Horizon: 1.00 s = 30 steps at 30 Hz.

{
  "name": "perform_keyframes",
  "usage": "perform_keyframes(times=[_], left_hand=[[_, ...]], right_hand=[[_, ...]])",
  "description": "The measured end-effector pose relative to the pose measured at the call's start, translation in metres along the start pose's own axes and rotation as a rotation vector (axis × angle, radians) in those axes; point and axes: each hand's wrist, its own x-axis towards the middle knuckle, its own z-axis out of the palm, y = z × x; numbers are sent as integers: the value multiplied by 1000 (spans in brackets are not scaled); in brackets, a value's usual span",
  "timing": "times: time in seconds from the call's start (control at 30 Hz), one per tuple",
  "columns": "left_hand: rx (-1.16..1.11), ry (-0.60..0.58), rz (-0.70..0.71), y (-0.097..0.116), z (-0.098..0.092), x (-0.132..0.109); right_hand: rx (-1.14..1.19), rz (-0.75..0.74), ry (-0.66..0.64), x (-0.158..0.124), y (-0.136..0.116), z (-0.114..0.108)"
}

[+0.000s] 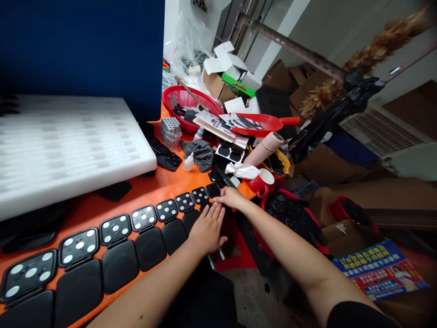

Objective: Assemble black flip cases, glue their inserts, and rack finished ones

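Note:
A row of black hinged cases lies opened out on the orange table. Most raised halves, such as the nearest dotted panel (80,246), carry several pale round dots, while the smooth black halves (120,260) lie below them. My left hand (209,226) rests with fingers stretched flat over the smooth half at the row's far end. Beside it, my right hand (232,198) has its fingers drawn together at the edge of the last panel (213,190), which shows no pale dots. What the right fingertips hold, if anything, is too small to make out.
A stack of white foam sheets (75,146) covers the left of the table (134,184). Behind are a red basket (196,98), a red scoop (266,124), a pink bottle (263,149) and a small squeeze bottle (188,162). A red mug (261,183) stands near my right hand.

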Motion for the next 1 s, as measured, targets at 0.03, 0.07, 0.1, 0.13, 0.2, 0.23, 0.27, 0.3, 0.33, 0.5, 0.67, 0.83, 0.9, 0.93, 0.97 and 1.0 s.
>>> perform_keyframes(times=[0.03, 0.07, 0.1, 0.13, 0.2, 0.23, 0.27, 0.3, 0.33, 0.5, 0.67, 0.83, 0.9, 0.93, 0.97, 1.0], left_hand=[[2, 7, 5, 0, 0, -1], [6, 13, 10, -1, 0, -1], [10, 18, 17, -1, 1, -2], [14, 22, 25, -1, 1, -2], [23, 28, 40, -2, 1, -3], [29, 30, 45, -2, 1, -4], [34, 31, 50, -2, 1, -4], [39, 32, 53, -2, 1, -4], [44, 33, 55, -2, 1, -5], [59, 37, 44, 0, 1, -5], [36, 21, 26, 0, 4, -5], [-54, 24, 4, 1, 3, -5], [-118, 41, -17, 0, -1, -3], [-158, 54, -34, 0, -4, -1], [-203, 70, -58, 0, -8, 0], [-252, 93, -89, 0, -12, 1]], right_hand=[[2, 1, 18, -2, 0, 0], [2, 5, 38, -5, 1, 1], [0, 9, 53, -7, 1, 1], [-2, 15, 59, -8, 1, 1], [-3, 27, 48, -11, 0, 1], [-1, 31, 38, -11, 0, 0], [2, 34, 30, -12, -1, 0], [6, 36, 25, -13, -2, 0], [11, 37, 25, -14, -2, 0], [56, 42, 105, -21, -2, 2], [204, 27, 80, -17, 3, 6], [420, -49, 118, -21, 10, 8], [473, -57, 222, -33, 16, 4], [495, -59, 271, -43, 18, 2], [515, -64, 304, -54, 20, -1], [545, -75, 316, -68, 20, -2]])
